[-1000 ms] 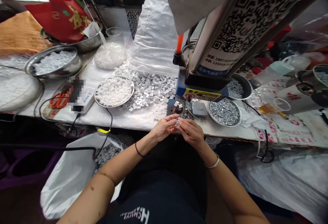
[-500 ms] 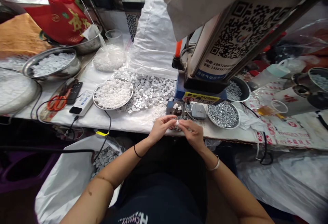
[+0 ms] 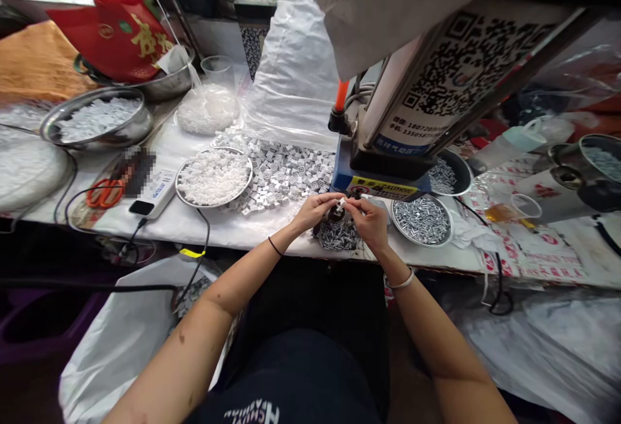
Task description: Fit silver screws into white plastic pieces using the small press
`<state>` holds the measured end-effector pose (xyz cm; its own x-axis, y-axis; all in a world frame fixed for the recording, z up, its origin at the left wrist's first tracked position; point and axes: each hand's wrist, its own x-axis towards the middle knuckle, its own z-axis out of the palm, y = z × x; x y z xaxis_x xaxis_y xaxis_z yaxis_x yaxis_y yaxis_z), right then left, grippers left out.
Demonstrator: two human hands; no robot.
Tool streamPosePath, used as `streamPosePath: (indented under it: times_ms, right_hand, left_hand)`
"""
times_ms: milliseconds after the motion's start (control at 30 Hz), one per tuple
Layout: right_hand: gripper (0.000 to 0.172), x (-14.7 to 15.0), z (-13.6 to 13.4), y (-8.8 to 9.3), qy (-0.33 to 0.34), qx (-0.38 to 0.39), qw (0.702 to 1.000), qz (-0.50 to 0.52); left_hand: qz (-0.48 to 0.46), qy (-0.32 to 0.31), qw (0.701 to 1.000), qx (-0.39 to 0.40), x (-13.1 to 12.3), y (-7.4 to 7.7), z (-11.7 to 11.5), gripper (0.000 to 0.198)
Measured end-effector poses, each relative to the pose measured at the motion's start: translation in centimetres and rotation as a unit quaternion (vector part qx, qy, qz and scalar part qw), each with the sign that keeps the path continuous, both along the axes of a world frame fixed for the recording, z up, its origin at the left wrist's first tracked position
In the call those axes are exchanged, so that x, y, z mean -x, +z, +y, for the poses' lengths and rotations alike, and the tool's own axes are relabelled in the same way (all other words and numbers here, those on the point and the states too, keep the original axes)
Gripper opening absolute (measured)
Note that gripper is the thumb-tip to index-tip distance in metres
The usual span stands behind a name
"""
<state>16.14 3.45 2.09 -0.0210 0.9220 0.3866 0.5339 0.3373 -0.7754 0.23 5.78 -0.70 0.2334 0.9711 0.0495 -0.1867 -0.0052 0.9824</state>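
My left hand and my right hand meet just in front of the press. Thumbs and fingers of both are pinched around a small white plastic piece, partly covered by the fingertips. Its exact shape is hard to make out, though it looks cross-like. Directly below the hands lies a heap of small metal pins at the table's front edge. Close to my right hand stands a round metal dish of metal pins.
Left of the hands are loose grey-white square parts and a plate of white bits. A power strip and orange-handled scissors lie farther left. Behind the dish is a dark bowl. Cables hang over the front edge.
Both hands have moved up and away from my body, from over the pin heap to the press's base. The heap is now more exposed. The fingers stay pinched together.
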Motion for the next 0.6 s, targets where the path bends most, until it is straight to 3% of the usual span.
streamPosePath:
  times_ms: [133,300,467,600]
  right_hand:
    - [0.013,-0.4,0.3,0.1,0.044,-0.083,0.992,-0.079]
    - [0.017,-0.7,0.6,0.4,0.126,-0.155,0.962,-0.185]
    - [0.020,-0.4,0.2,0.9,0.113,-0.123,0.963,-0.211]
    - [0.025,-1.1,-0.2,0.5,0.115,-0.095,0.970,-0.193]
  left_hand:
    - [0.016,0.004,1.000,0.012,0.1,-0.5,0.3,0.025]
    - [-0.020,-0.012,0.999,0.046,0.2,-0.5,0.0,0.028]
    - [-0.069,-0.016,0.996,0.047,-0.3,0.4,-0.8,0.040]
    - [-0.031,0.002,0.999,-0.025,-0.5,1.0,-0.8,0.026]
